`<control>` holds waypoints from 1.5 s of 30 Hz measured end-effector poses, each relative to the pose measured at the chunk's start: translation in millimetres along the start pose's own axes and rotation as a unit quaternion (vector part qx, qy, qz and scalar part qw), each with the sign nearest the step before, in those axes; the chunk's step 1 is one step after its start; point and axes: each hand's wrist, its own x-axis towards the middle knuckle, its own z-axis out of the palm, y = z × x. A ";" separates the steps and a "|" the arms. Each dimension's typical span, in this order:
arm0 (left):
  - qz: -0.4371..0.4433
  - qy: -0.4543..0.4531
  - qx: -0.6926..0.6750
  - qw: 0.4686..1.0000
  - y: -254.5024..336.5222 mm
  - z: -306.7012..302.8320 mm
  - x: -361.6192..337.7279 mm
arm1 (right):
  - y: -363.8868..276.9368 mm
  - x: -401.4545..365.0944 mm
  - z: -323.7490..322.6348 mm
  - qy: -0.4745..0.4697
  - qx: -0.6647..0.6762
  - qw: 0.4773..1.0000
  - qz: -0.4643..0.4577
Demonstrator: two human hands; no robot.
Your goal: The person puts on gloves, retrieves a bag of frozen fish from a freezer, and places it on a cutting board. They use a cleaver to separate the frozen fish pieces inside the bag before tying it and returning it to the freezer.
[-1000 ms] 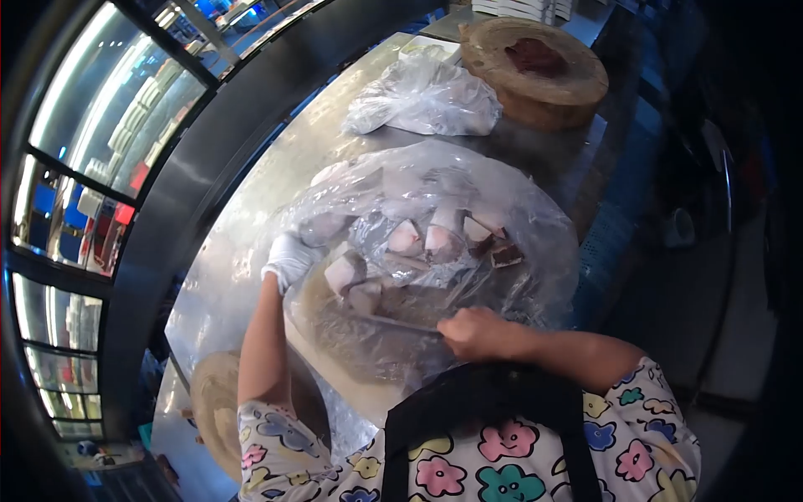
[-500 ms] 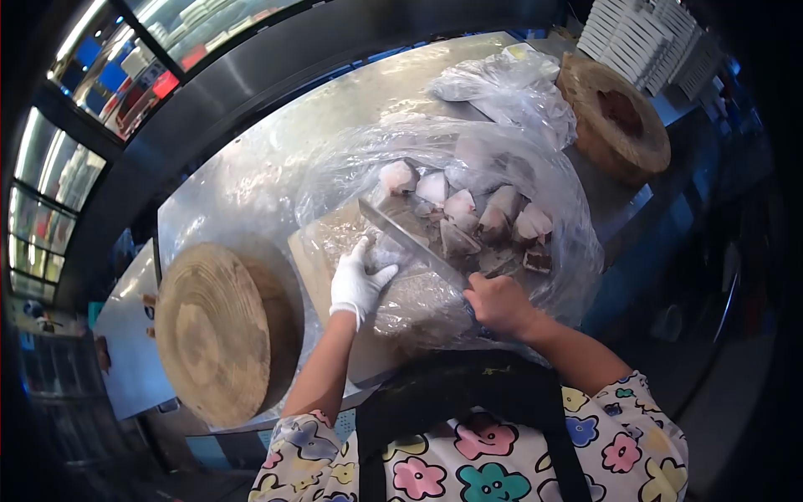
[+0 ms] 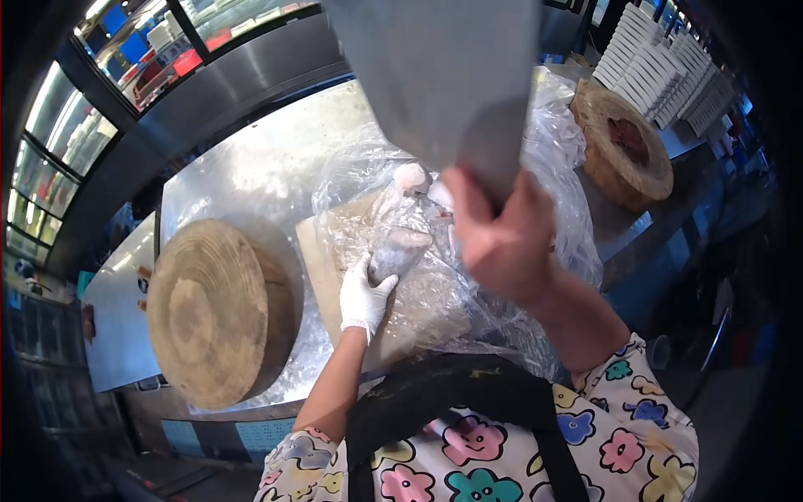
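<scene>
My left hand (image 3: 365, 294), in a white glove, grips the near end of a pale greyish chunk of fish (image 3: 403, 251) that looks frozen. The chunk lies on a plastic-covered cutting board (image 3: 322, 272). Bare, my right hand (image 3: 510, 238) is wrapped around a cleaver (image 3: 435, 75) raised close to the camera, its broad blade pointing up and away from me. Beyond the board, a cut chunk (image 3: 410, 178) rests on the clear plastic sheet (image 3: 556, 314). The raised hand and blade hide most of the other pieces.
A thick round wooden block (image 3: 205, 314) leans at the left of the steel table (image 3: 251, 159). Another round block (image 3: 623, 146) with a reddish hollow stands at the far right. Behind it are stacked white trays (image 3: 648, 63). Glass windows (image 3: 58, 159) line the left.
My right hand has lifted the cleaver from beside the board up toward the camera. My left hand has shifted slightly right, and the chunk it holds now shows clearly.
</scene>
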 end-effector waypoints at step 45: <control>0.155 -0.289 -0.109 0.939 69.5 31.2 302.4 | 78.1 -116.5 -84.8 -0.555 -0.137 0.733 0.369</control>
